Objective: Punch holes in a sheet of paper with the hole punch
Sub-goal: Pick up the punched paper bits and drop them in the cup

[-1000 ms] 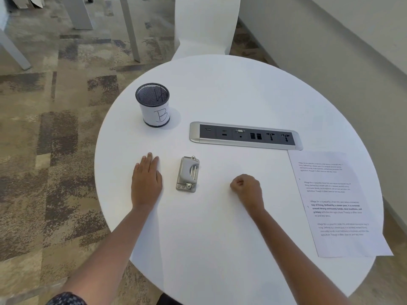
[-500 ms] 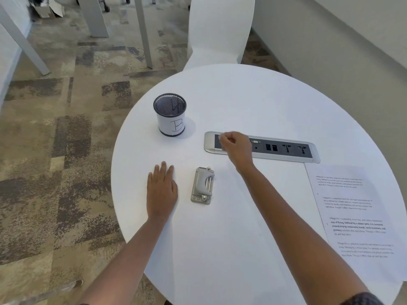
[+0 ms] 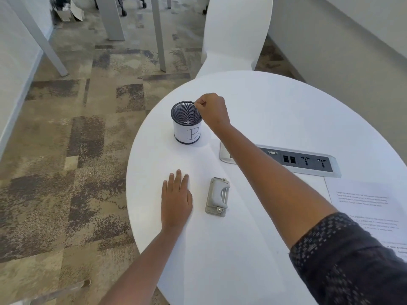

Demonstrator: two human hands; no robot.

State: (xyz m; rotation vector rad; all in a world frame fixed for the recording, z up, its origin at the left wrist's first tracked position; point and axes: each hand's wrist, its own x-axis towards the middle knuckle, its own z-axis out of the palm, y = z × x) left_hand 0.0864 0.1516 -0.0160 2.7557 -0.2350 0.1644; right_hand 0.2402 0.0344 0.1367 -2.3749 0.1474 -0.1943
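A small metal hole punch [image 3: 217,197] lies on the round white table [image 3: 275,111], between my arms. A printed sheet of paper [image 3: 370,208] lies flat at the table's right edge, partly hidden by my right sleeve. My left hand [image 3: 176,199] rests flat on the table, fingers together, just left of the punch and holding nothing. My right hand [image 3: 212,112] is stretched out to a black mesh cup [image 3: 186,122] labelled "B", fingers pinched together at the cup's rim. Whether something small is between the fingertips I cannot make out.
A grey power and socket strip [image 3: 306,160] is set into the table behind the punch, partly covered by my right forearm. A white chair [image 3: 233,34] stands at the far side. Carpeted floor and table legs lie to the left.
My right hand has gone from a fist near the punch, over the socket strip, up to the mesh cup's rim. The camera view has shifted left. My left hand has stayed flat.
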